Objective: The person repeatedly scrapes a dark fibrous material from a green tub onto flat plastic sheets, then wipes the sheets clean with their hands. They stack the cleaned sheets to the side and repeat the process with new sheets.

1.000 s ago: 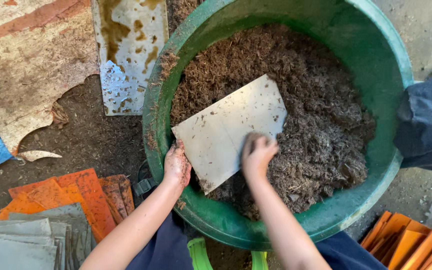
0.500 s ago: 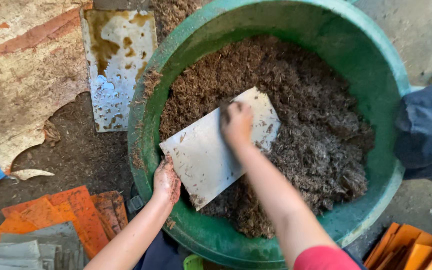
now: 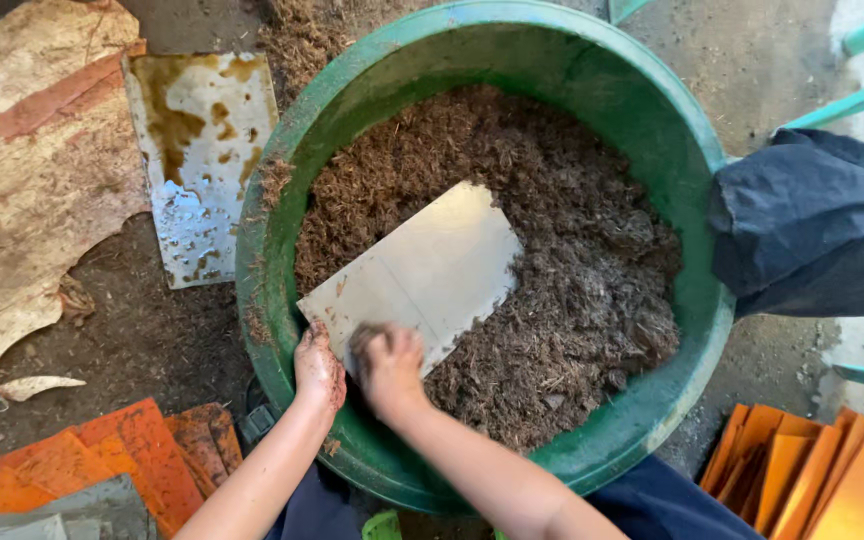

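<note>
Left hand [image 3: 318, 368] pinches the pale sheet's [image 3: 417, 278] near corner, right hand [image 3: 388, 366] (probably fisted around fibre) presses it: rub flat, steady over the green tub [image 3: 282, 180].

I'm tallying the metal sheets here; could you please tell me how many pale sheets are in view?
2. One pale sheet lies on the brown fibre in the green tub, under both hands. One rust-stained sheet lies on the ground left of the tub. Others may be hidden.

Soft, even daylight with faint shadows; mild glare on the pale sheet [image 3: 422, 275] (right hand [image 3: 389, 365] slightly motion-blurred); elsewhere sharp.
</note>
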A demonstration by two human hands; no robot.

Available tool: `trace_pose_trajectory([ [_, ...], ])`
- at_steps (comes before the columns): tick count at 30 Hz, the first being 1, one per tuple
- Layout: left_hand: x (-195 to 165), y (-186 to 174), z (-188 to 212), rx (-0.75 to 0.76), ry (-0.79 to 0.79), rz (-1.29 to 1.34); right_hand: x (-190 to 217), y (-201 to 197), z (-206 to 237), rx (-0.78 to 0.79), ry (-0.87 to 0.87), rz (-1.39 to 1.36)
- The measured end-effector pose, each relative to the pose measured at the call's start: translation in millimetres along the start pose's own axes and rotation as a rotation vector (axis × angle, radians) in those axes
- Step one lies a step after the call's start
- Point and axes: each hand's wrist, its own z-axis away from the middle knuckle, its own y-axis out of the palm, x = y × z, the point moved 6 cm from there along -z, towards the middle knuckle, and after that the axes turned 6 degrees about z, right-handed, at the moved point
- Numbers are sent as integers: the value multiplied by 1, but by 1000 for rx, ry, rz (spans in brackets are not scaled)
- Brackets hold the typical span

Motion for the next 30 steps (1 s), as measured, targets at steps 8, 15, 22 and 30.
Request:
trace_pose_trajectory([
  [8,12,-16,-9,-30,-63,-91,-136,-79,-110,-455,218,221],
  [15,12,-13,2,92,-10,-269,-77,-71,-169,-197,634,-809],
  [22,-1,-15,7,99,-79,-157,42,-50,-59,-221,-403,-92],
  [30,-44,53,30,-54,129,-281,-187,-108,-102,49,354,222],
])
